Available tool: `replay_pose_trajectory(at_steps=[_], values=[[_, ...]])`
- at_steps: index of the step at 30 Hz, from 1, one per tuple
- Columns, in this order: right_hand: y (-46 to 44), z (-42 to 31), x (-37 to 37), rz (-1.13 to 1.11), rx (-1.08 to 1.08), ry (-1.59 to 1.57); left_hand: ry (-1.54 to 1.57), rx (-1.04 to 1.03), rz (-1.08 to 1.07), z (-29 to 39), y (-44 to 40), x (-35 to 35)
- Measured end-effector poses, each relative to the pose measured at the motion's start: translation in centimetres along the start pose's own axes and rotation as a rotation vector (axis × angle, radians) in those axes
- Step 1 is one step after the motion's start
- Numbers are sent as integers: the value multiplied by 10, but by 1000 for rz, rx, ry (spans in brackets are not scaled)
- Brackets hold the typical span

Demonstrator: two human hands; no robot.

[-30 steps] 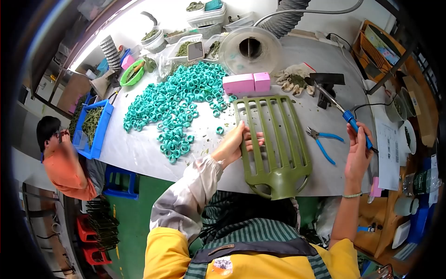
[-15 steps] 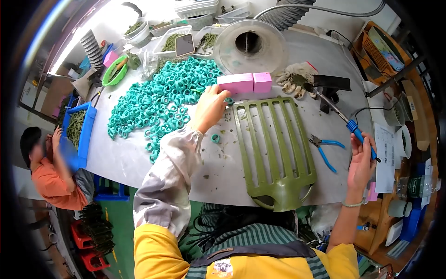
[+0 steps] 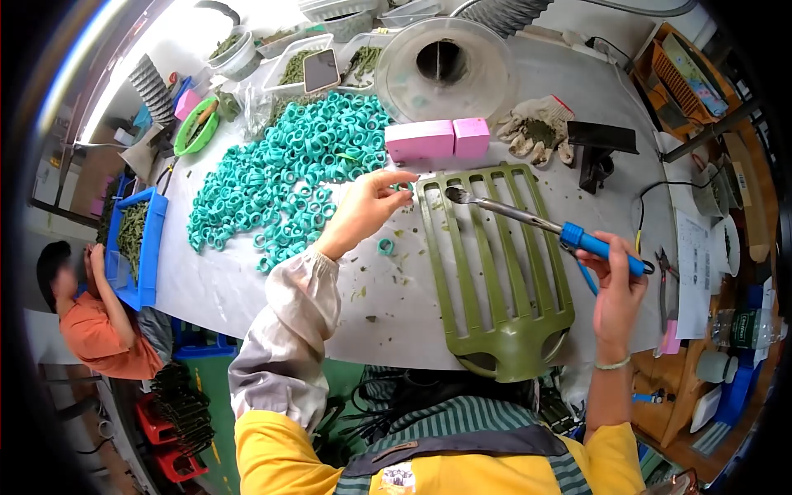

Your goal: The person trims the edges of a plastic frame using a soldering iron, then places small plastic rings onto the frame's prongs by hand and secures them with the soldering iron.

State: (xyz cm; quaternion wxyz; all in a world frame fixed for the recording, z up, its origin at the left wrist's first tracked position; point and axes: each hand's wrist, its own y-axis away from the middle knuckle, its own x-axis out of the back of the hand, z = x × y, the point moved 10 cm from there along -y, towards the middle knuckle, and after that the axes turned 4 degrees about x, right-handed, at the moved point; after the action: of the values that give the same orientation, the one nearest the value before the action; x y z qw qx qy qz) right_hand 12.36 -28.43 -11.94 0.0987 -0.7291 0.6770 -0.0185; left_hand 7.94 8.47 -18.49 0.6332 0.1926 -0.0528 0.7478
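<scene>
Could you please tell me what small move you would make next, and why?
I would probably ease the blue-handled tool slightly left toward the teal ring: the right hand holds it with its tip over the green slatted piece, near the far left corner, and the left hand seems to pinch the ring beside that corner.

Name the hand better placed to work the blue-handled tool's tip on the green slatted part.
Right, most likely: the right hand grips the blue-handled tool, its tip over the green slatted part. The left hand is at a teal ring beside it.
</scene>
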Motion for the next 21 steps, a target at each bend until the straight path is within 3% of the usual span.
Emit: replay_pose_trajectory(at_steps=[7, 11, 12, 15, 21], values=[[-2, 19, -35, -87, -42, 3, -315, -121, 68, 7, -7, -3], [-2, 25, -39, -92, -52, 4, -292, -346, 156, 18, -6, 0], [-3, 26, -39, -89, -55, 3, -354, -288, 104, 23, -6, -3], [-4, 30, -42, -83, -63, -6, -553, -476, 181, 34, -1, -7], [-5, 39, -48, -83, -80, -59, -561, -526, 215, 33, -3, -12]])
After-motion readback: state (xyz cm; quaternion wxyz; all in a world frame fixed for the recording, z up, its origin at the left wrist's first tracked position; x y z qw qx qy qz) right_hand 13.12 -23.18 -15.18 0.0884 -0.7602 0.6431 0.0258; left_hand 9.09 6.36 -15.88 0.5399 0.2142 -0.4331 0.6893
